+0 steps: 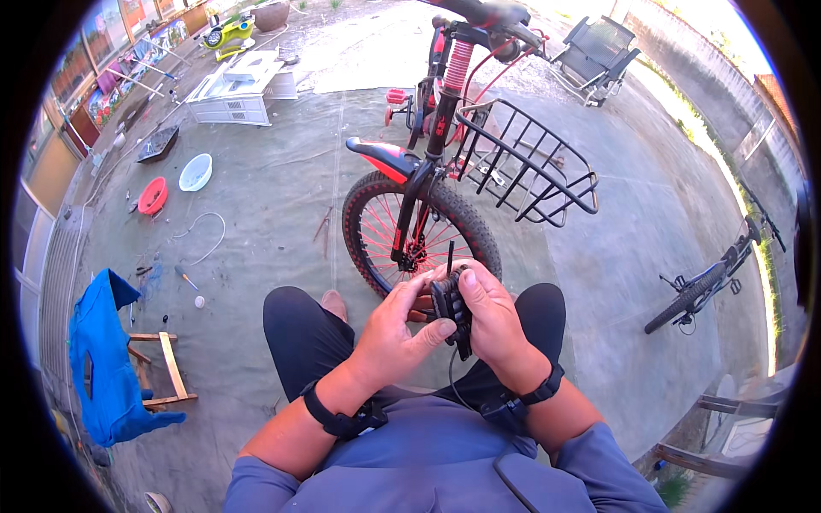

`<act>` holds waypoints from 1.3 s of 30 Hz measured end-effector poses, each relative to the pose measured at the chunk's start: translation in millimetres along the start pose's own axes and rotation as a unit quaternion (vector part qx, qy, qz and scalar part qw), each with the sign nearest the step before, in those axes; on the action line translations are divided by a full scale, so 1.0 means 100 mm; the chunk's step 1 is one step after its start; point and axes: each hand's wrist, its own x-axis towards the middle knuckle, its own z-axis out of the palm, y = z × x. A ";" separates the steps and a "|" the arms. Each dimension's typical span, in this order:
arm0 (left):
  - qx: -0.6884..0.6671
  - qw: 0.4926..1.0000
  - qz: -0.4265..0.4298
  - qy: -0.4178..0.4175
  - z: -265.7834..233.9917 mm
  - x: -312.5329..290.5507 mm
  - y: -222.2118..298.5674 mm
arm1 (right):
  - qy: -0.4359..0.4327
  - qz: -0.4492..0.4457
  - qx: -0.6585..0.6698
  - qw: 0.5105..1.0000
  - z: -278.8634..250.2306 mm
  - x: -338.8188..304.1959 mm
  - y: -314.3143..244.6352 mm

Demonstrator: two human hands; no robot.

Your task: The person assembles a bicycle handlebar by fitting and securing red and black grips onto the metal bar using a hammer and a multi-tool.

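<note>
Above my lap, my left hand [400, 323] and my right hand [491, 318] are closed around a small black ribbed part [451, 301]. A thin dark rod sticks up from its top, and a narrow end points down below my fingers. Its exact kind cannot be made out. My left thumb presses its near side, while my right thumb lies along the other side. Just beyond my hands stands a black and red bicycle [436, 128]. Its front wheel [363, 248] has red spokes, and a black wire basket [547, 171] juts out to the right.
At left are a blue cloth [107, 359] over a wooden stool [174, 368], a screwdriver [185, 277], a red basin [153, 197] and a white basin [196, 173]. A folding chair [596, 56] stands back right. Another bicycle [705, 282] is at right.
</note>
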 end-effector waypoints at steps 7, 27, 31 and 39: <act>-0.199 0.977 -0.080 0.009 0.01 -0.06 -0.07 | -0.020 -0.081 -0.093 0.992 -0.08 0.04 0.02; -0.439 0.897 -0.047 -0.006 0.06 0.06 0.03 | -0.016 -0.148 -0.201 0.968 -0.10 -0.12 -0.03; -0.438 0.897 -0.065 -0.013 0.05 0.04 0.08 | -0.029 -0.167 -0.228 0.959 -0.11 -0.12 -0.07; -0.359 0.932 -0.043 0.010 0.11 0.04 0.04 | 0.036 -0.065 -0.156 0.985 -0.12 -0.16 0.12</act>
